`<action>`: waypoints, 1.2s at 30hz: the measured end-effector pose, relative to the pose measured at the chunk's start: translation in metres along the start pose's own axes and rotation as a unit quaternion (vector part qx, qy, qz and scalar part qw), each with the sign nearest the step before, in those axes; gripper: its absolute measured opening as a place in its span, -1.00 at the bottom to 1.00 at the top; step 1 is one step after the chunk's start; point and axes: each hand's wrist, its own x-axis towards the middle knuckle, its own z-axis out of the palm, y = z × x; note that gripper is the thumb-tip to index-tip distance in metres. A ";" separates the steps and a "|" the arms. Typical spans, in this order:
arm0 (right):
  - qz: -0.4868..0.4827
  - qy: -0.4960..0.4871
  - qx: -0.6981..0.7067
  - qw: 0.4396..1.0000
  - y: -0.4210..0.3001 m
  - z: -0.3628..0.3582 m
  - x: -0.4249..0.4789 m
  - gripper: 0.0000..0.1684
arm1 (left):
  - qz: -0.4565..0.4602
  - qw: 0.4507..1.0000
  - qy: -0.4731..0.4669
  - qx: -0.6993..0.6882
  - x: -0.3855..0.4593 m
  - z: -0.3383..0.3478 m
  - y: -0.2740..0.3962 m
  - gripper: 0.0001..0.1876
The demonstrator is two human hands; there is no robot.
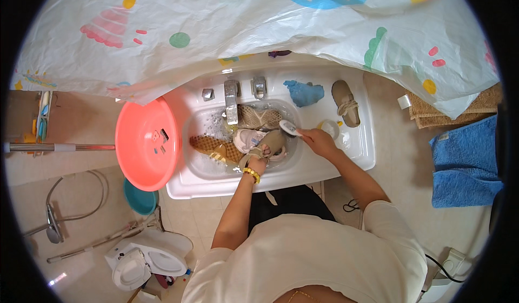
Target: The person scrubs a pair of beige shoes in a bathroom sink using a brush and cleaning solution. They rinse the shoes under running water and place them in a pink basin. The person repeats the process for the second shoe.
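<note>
My left hand (258, 165), with a yellow bead bracelet at the wrist, holds a beige shoe (274, 141) over the washbasin; its fingers are partly inside the shoe. My right hand (320, 142) grips the handle of a white scrubbing brush (289, 128), whose bristles are at the toe of that shoe. Under and beside it, in sudsy water, lie a pale pink-and-white shoe (246, 139), a shoe with a tan patterned sole (217, 147) and one with a beige sole (259, 117) turned up. A beige lace-up shoe (346, 103) rests on the basin's right ledge.
A blue cloth-like item (304, 93) and a clear round container (329, 129) lie on the ledge. The metal faucet (232, 100) reaches over the basin (202, 184). A pink plastic tub (146, 145) stands at left. Blue (464, 165) and brown towels (458, 106) hang right; a patterned plastic curtain (243, 27) drapes above.
</note>
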 end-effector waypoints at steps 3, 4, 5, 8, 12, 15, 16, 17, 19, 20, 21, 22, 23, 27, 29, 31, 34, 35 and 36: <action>0.026 0.108 0.094 0.989 0.001 0.040 0.015 -0.62 | -0.016 0.999 0.036 -0.006 0.004 0.010 0.002 -0.57; 0.075 0.082 0.069 0.991 -0.003 0.055 0.019 -0.59 | -0.049 0.991 0.056 -0.111 0.007 0.014 0.004 -0.54; 0.119 0.055 0.047 0.990 -0.011 0.069 0.024 -0.57 | -0.080 0.971 0.080 -0.212 0.013 0.012 0.009 -0.52; 0.053 0.201 0.023 0.978 -0.032 0.109 -0.015 -0.55 | -0.134 0.918 0.125 -0.352 0.022 0.011 0.019 -0.48; 0.108 0.129 0.026 0.985 -0.026 0.108 -0.053 -0.55 | -0.134 0.920 0.135 -0.343 0.018 0.010 0.029 -0.45; 0.087 0.135 0.010 0.987 -0.022 0.094 -0.028 -0.55 | -0.138 0.925 0.122 -0.332 0.019 0.012 0.030 -0.43; 0.074 0.145 0.020 0.986 -0.031 0.079 0.008 -0.55 | -0.139 0.923 0.126 -0.335 0.023 0.013 0.031 -0.42; 0.063 0.156 0.029 0.985 -0.036 0.072 0.027 -0.55 | -0.140 0.921 0.128 -0.339 0.026 0.015 0.032 -0.41; 0.092 0.149 -0.013 0.984 -0.031 0.088 0.024 -0.57 | -0.134 0.912 0.141 -0.361 0.026 0.020 0.038 -0.43; 0.105 0.146 -0.034 0.983 -0.030 0.097 0.020 -0.58 | -0.139 0.905 0.147 -0.375 0.026 0.019 0.038 -0.44; 0.103 0.149 -0.014 0.983 -0.033 0.107 0.005 -0.58 | -0.141 0.895 0.160 -0.391 0.025 0.016 0.035 -0.45; 0.105 0.154 0.003 0.982 -0.033 0.118 -0.024 -0.58 | -0.161 0.867 0.201 -0.426 0.024 0.018 0.041 -0.46; 0.105 0.159 0.020 0.981 -0.034 0.120 -0.038 -0.59 | -0.136 0.869 0.173 -0.443 0.026 0.015 0.036 -0.43; 0.091 0.152 0.035 0.984 -0.030 0.096 -0.015 -0.55 | -0.106 0.866 0.147 -0.465 0.031 0.006 0.016 -0.41; 0.074 0.205 0.063 0.974 -0.024 0.087 0.029 -0.53 | -0.146 0.885 0.156 -0.413 0.027 0.020 0.035 -0.43; 0.105 0.152 -0.042 0.982 -0.041 0.100 0.034 -0.53 | -0.149 0.888 0.168 -0.402 0.028 0.018 0.037 -0.42; 0.095 0.127 -0.055 0.986 -0.056 0.121 -0.011 -0.54 | -0.158 0.876 0.198 -0.411 0.034 0.013 0.032 -0.42; 0.086 0.126 -0.036 0.988 -0.057 0.124 -0.028 -0.54 | -0.154 0.872 0.189 -0.425 0.033 0.014 0.035 -0.41; 0.079 0.120 -0.042 0.989 -0.053 0.119 -0.030 -0.53 | -0.151 0.868 0.180 -0.437 0.031 0.016 0.039 -0.41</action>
